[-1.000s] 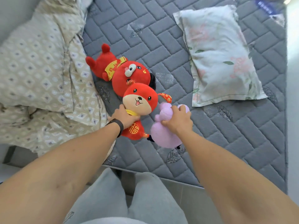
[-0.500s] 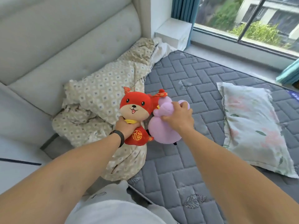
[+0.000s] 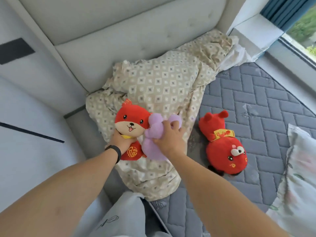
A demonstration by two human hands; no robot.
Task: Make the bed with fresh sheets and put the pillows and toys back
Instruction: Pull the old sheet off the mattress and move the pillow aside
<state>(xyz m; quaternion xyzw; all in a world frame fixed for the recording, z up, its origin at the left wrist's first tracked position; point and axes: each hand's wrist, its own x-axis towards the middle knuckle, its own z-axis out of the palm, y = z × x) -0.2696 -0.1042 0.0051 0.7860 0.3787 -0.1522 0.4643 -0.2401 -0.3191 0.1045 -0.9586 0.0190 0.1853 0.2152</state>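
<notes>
While my left hand [image 3: 121,141] grips the red fox toy [image 3: 130,124] at its neck, head toward the top of the frame and body toward the bottom, a gold character shows on its belly. My right hand [image 3: 168,135] clutches the purple toy [image 3: 154,134] just beside it, both at centre frame over the crumpled sheet [image 3: 164,82]. Right of them a second red toy [image 3: 224,147] lies lengthwise on the mattress [image 3: 256,103], head toward the bottom.
</notes>
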